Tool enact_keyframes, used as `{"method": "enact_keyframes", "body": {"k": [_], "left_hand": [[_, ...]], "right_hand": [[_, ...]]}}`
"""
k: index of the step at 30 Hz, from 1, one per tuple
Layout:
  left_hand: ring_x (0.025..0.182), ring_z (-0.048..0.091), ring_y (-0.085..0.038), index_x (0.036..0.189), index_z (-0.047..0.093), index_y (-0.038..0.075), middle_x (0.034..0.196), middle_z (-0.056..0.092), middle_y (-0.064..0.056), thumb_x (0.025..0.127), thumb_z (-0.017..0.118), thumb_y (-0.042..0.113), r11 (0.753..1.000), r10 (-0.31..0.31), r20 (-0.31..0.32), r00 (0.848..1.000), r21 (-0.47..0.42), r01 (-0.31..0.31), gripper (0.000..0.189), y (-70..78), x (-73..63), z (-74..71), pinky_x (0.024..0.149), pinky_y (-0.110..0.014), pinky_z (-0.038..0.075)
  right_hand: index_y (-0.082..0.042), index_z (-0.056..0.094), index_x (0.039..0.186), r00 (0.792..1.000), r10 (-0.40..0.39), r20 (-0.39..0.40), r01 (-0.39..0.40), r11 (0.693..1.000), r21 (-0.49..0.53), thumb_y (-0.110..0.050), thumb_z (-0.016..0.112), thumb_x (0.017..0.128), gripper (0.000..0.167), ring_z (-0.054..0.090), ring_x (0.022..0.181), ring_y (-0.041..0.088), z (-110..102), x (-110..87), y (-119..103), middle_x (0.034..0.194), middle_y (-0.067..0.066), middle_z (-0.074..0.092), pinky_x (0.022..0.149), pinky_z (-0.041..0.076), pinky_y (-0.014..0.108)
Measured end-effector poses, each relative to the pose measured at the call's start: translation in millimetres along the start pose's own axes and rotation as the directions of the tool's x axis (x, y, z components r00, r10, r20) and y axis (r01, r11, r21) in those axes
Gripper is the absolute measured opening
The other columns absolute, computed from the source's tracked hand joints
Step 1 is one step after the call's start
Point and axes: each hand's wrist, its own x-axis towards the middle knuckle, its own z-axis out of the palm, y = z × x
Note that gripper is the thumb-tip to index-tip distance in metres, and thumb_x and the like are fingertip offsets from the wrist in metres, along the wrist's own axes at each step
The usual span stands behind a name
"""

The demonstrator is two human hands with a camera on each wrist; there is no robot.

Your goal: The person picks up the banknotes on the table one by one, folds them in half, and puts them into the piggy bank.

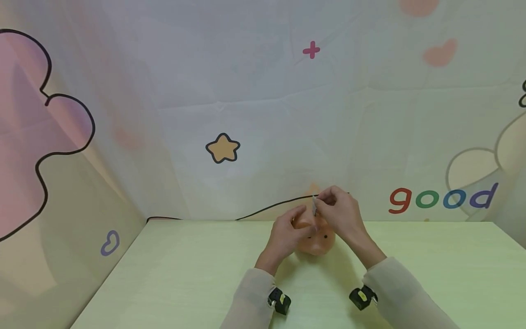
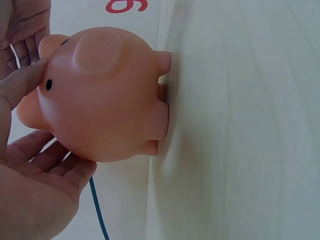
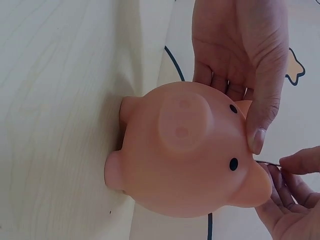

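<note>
A pink-orange piggy bank (image 1: 315,247) stands upright on the table, its snout and two black eyes toward me. My left hand (image 1: 284,234) grips it from the left. The thumb (image 2: 25,82) presses on its forehead and the fingers (image 2: 55,165) wrap round its side. Above the head, my right hand (image 1: 342,214) pinches a thin greyish slip (image 1: 314,206) between thumb and fingertips. Seen edge-on in the right wrist view, the slip (image 3: 267,163) reaches down to the top of the head between the ears. The slot there is hidden.
The pale wooden-look table (image 1: 185,274) ends at a printed cloth backdrop (image 1: 263,137) close behind the piggy bank. A second cloth panel (image 1: 82,228) rises along the left side. Each sleeved wrist carries a small black camera (image 1: 279,301).
</note>
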Motion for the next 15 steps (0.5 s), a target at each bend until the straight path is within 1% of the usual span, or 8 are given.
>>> {"method": "enact_keyframes", "body": {"k": [7,12,15], "left_hand": [[0.128,0.063,-0.026,0.152,0.058,0.006,0.148,0.061,-0.01,0.095,0.082,0.019,1.0,0.0,0.005,1.0,-0.01,0.0,0.063,0.6,-0.1,0.0,0.105,-0.042,0.054],[0.127,0.063,-0.026,0.152,0.058,0.008,0.149,0.061,-0.009,0.096,0.082,0.018,1.0,-0.016,0.004,1.0,-0.017,0.016,0.063,1.3,-1.1,0.0,0.104,-0.042,0.054],[0.127,0.063,-0.026,0.152,0.058,0.007,0.149,0.061,-0.009,0.096,0.082,0.019,1.0,-0.01,0.005,1.0,-0.012,0.01,0.063,1.3,-1.1,0.1,0.104,-0.042,0.054]], "right_hand": [[-0.001,0.07,0.106,1.0,-0.022,0.0,0.022,1.0,-0.013,-0.015,0.066,0.103,0.015,0.069,0.091,0.028,-0.4,-1.4,0.7,0.093,0.01,0.074,0.076,0.053,0.037],[-0.001,0.071,0.105,0.999,-0.037,0.006,0.037,0.999,-0.037,-0.015,0.066,0.103,0.015,0.07,0.095,0.03,0.9,-2.1,2.2,0.096,0.01,0.074,0.08,0.055,0.041],[-0.002,0.071,0.104,0.999,-0.046,0.01,0.047,0.998,-0.052,-0.015,0.067,0.102,0.014,0.07,0.096,0.032,1.7,-2.7,3.0,0.096,0.011,0.075,0.081,0.057,0.045]]}}
